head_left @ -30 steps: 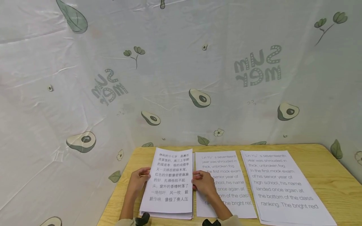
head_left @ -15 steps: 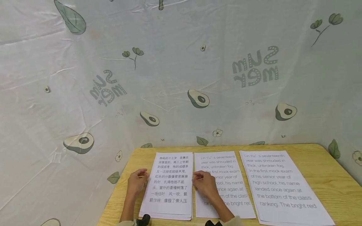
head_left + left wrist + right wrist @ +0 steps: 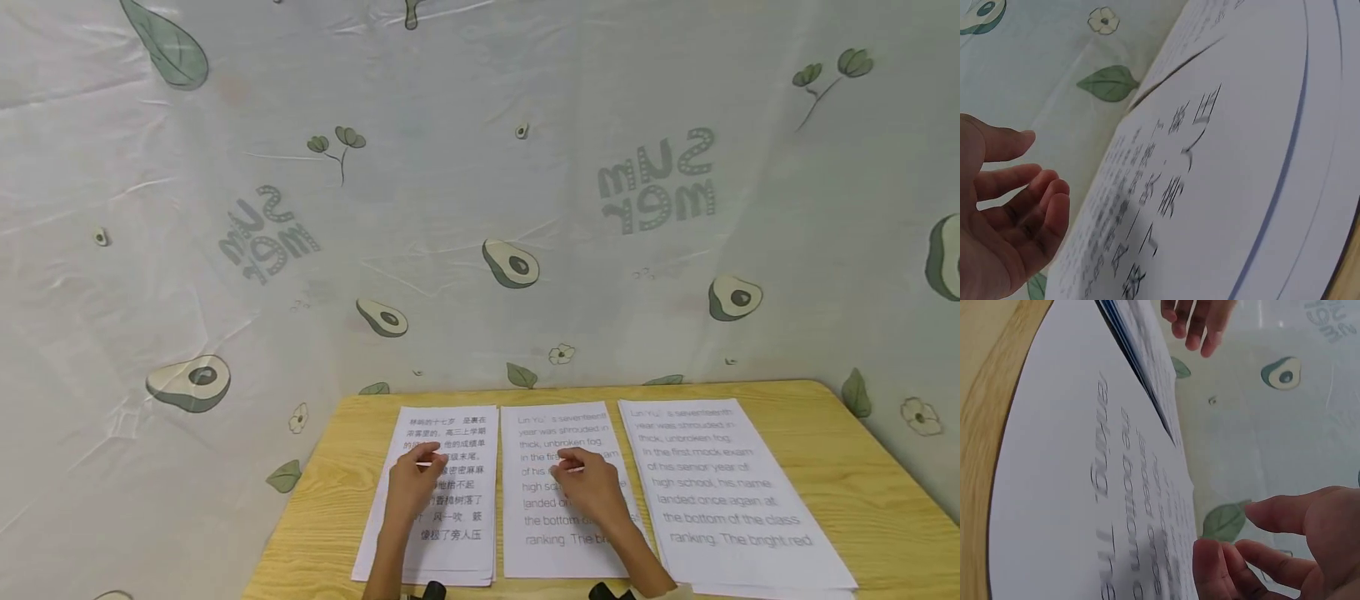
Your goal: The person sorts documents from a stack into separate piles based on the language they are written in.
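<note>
A stack of white sheets point(image 3: 465, 550) printed with Chinese characters lies on the left of the table. Above it hovers my left hand point(image 3: 416, 483), fingers loosely bent, thumb apart, nothing between them. The left wrist view shows that hand point(image 3: 1013, 206) beside the printed top page point(image 3: 1235, 156). My right hand point(image 3: 592, 487) is over the middle English-printed sheet point(image 3: 543, 562), covering part of its text. In the right wrist view, the thumb and fingers of the right hand point(image 3: 1279, 550) are separated and hold nothing, with the English page point(image 3: 1054, 487) below.
On the right lies another pile of English-printed sheets point(image 3: 757, 571), its lower edges slightly fanned. All the paper rests on a wooden table point(image 3: 847, 467). A white curtain point(image 3: 450, 208) with avocado prints hangs behind the table's far edge.
Both hands have let go of the left stack's sides and moved right, the left over that stack, the right over the middle sheet. The stack's pages now lie flatter and more even. The view has shifted slightly.
</note>
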A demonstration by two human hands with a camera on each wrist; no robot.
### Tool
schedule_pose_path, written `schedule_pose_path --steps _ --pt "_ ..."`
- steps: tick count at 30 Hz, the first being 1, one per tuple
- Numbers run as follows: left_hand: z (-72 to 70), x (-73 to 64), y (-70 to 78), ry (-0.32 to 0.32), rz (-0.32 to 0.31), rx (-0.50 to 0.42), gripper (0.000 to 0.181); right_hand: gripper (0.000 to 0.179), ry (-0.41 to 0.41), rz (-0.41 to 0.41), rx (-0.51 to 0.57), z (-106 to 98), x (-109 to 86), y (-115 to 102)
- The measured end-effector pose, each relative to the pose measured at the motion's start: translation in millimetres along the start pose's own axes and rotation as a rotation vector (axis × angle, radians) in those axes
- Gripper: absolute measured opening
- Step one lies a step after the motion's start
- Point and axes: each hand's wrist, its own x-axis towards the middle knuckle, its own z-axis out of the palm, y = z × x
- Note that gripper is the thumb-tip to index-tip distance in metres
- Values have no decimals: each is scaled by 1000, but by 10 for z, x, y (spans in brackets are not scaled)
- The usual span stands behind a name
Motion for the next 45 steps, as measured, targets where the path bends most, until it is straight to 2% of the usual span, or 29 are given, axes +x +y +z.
schedule_pose_path --steps 5,11,17,23,26,29,40,45 --pt "228 -57 141 -64 2 -36 38 38 21 7 -74 -185 14 91" --pt "406 -125 270 -111 -8 -68 40 42 16 27 -100 -393 15 207" --pt "543 -140 343 -119 -24 -16 38 43 16 23 -116 -575 13 308" --pt "642 -150 391 -136 -63 38 40 44 13 54 -137 -694 31 398" --pt "678 -159 411 -144 -100 54 42 45 1 72 -149 -720 32 431" --pt "715 -164 418 -144 -110 68 42 45 -17 74 -159 -731 32 458" --pt "858 -184 421 -137 -88 106 40 42 -49 63 -195 -757 26 512" --pt "887 -192 456 -130 -46 88 37 38 -36 54 -204 -790 23 520"
